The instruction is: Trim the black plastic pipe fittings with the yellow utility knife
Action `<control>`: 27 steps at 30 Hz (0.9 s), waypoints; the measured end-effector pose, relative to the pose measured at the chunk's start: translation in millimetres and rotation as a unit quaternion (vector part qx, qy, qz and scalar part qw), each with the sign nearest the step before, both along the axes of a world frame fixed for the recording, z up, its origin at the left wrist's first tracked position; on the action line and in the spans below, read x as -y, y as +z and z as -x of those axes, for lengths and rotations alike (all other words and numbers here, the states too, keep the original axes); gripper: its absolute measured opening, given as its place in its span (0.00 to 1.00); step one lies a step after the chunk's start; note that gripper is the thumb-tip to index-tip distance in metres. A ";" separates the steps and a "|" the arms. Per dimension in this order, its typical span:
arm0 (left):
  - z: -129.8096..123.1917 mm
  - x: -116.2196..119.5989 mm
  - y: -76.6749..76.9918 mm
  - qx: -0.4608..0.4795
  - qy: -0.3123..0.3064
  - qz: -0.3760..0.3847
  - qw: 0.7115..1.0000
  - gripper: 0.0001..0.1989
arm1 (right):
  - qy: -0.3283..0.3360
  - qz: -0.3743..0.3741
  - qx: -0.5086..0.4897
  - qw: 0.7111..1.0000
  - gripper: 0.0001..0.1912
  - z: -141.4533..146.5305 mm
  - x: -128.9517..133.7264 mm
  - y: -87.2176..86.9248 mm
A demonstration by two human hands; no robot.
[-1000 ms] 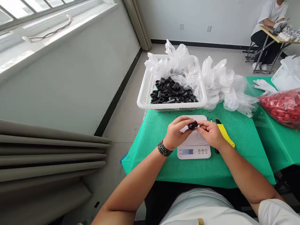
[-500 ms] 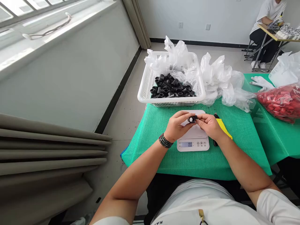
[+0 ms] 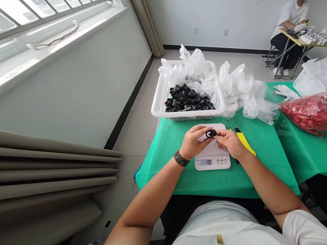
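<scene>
Between my two hands is a black pipe fitting (image 3: 211,133), its round opening turned toward me. My left hand (image 3: 195,141) pinches it from the left with thumb and fingers. From the other side my right hand (image 3: 231,142) grips its right end. Both hands are above a white digital scale (image 3: 212,163), whose display reads 0.0. A yellow utility knife (image 3: 245,143) lies just right of the scale, partly hidden by my right hand. Behind the scale, a white plastic basket (image 3: 187,114) holds many similar black fittings (image 3: 187,98).
Crumpled clear plastic bags (image 3: 240,90) lie in and beside the basket. To the right are a bag of red parts (image 3: 306,114), a white glove (image 3: 285,91) and another white basket (image 3: 304,83). A person (image 3: 291,20) sits at a far table. Green mesh cloth (image 3: 163,163) covers my table.
The fitting has turned slightly in my hands, so its opening looks different. Both hands still hold it above the scale. My view has shifted a little.
</scene>
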State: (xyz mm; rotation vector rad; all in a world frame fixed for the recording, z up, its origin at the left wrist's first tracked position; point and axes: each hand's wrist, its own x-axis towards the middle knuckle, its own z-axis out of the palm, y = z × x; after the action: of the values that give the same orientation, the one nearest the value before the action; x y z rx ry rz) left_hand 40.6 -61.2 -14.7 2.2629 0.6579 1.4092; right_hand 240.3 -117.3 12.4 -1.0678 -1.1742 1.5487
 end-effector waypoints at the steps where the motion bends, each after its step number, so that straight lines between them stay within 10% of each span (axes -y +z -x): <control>1: 0.0 0.8 0.4 -0.001 0.000 -0.003 1.000 0.15 | 0.006 0.002 -0.004 1.000 0.25 0.4 0.2 0.3; 27: -4.6 7.4 2.7 0.016 0.045 -0.013 0.999 0.14 | -0.201 -0.119 0.159 0.959 0.19 5.9 4.3 1.3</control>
State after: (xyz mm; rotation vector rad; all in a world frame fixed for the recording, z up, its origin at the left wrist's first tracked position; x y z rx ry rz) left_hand 45.1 -68.6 -12.0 2.2519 0.7448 1.5007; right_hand 234.4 -121.6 13.7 -1.3259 -1.2265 0.9204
